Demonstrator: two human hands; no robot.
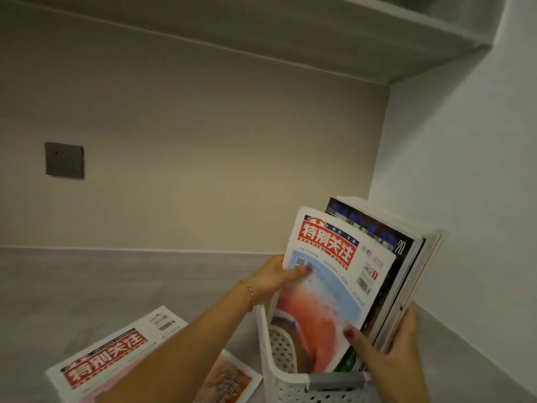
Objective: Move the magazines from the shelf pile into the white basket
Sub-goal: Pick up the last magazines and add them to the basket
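Observation:
A white perforated basket (279,353) stands on the grey shelf at the lower right. Several magazines stand upright in it, leaning right toward the wall. The front magazine (334,280) has a white cover with a red title block. My left hand (276,279) grips its left edge, thumb on the cover. Behind it stands a dark-covered magazine (377,231) with more behind. My right hand (392,343) clasps the right side of that stack, thumb on the front cover. The remaining pile (116,350) lies flat at the lower left, partly hidden by my left forearm.
The grey shelf surface (101,280) stretches left and back to a beige wall with a dark wall socket (64,159). A white side wall (465,170) closes the right. Another shelf (261,33) hangs overhead. A smaller orange-covered booklet (229,379) lies beside the basket.

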